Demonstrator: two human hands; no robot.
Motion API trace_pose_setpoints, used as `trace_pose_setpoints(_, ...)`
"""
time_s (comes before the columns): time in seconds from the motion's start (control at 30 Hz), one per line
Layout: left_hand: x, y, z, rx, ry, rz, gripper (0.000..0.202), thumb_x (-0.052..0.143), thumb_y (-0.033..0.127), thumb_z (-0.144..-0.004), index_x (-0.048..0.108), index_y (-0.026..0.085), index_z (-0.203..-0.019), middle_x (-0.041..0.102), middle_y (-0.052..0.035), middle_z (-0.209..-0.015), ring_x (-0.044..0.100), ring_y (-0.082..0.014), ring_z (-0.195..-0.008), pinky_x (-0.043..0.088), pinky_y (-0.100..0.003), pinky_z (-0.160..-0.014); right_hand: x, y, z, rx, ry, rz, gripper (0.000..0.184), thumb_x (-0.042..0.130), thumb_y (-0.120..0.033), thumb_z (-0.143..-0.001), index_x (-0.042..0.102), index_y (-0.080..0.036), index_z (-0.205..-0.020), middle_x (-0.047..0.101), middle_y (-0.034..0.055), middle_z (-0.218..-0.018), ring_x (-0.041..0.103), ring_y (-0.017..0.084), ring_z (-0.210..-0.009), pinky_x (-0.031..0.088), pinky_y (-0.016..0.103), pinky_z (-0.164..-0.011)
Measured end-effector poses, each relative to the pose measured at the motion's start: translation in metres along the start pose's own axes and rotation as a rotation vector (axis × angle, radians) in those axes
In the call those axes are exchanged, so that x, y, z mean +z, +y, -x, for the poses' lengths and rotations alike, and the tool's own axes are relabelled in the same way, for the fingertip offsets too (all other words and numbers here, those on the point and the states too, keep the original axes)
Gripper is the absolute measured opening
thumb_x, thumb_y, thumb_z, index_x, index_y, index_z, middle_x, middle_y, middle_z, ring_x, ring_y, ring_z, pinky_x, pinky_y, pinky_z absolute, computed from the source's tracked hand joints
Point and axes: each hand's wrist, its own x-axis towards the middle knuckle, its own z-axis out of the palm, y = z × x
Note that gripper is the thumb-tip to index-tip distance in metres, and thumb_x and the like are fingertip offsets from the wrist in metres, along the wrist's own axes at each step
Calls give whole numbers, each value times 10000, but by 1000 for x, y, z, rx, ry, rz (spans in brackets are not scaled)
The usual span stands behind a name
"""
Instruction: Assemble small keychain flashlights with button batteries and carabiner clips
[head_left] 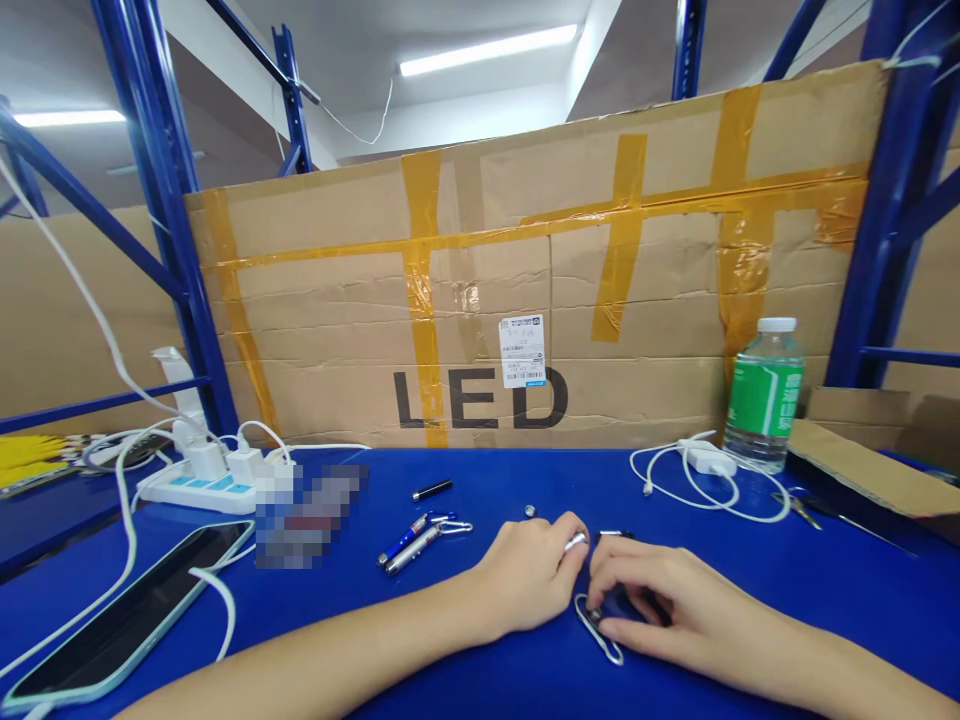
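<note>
My left hand (525,570) is closed, with a small shiny silver piece (576,541) showing between its fingers; most of that piece is hidden. Beside it, the thumb and fingertips of my right hand (667,600) pinch a silver carabiner clip (611,652) by a small dark fitting, low over the blue table. Behind the right hand lies a partly covered black and silver item (615,534). A small silver cap (531,511) sits just beyond my left hand. To the left are a blue penlight (401,540) and a silver penlight (414,550) with clips, and a short black tube (433,490).
At the left lie a phone (127,620) and a white power strip (187,487) with plugs and cables. A water bottle (765,395), a white coiled cable (709,458) and tweezers (862,525) are at the right. A taped cardboard sheet (330,330) stands behind the table (480,690).
</note>
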Motion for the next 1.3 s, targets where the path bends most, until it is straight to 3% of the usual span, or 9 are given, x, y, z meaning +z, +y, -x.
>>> trace_pose_setpoints(0.33, 1, -2, 1, 10, 1, 23, 251, 240, 296, -931, 447, 209, -1045, 651, -45, -915, 636, -227, -847, 505, -360, -724, 2, -3, 0, 41, -27, 14, 71, 519, -283, -834, 557, -242, -878, 574, -21, -865, 467, 77, -598, 385, 176, -563)
trace_pose_setpoints(0.93, 2, 0, 2, 12, 6, 8, 256, 250, 305, -929, 454, 211, -1054, 655, -49, -902, 641, -239, -827, 508, -371, -706, 4, 8, 0, -14, 327, 248, 120, 465, -234, -821, 451, -189, -710, 589, -6, -857, 504, 40, -478, 423, 164, -479)
trace_pose_setpoints(1.3, 1, -2, 2, 17, -3, -9, 282, 221, 311, -942, 442, 215, -1089, 647, -51, -931, 631, -228, -859, 501, -361, -729, 3, 7, -2, 33, 370, 285, 122, 472, -188, -750, 400, -190, -651, 633, -17, -858, 525, 53, -486, 438, 168, -478)
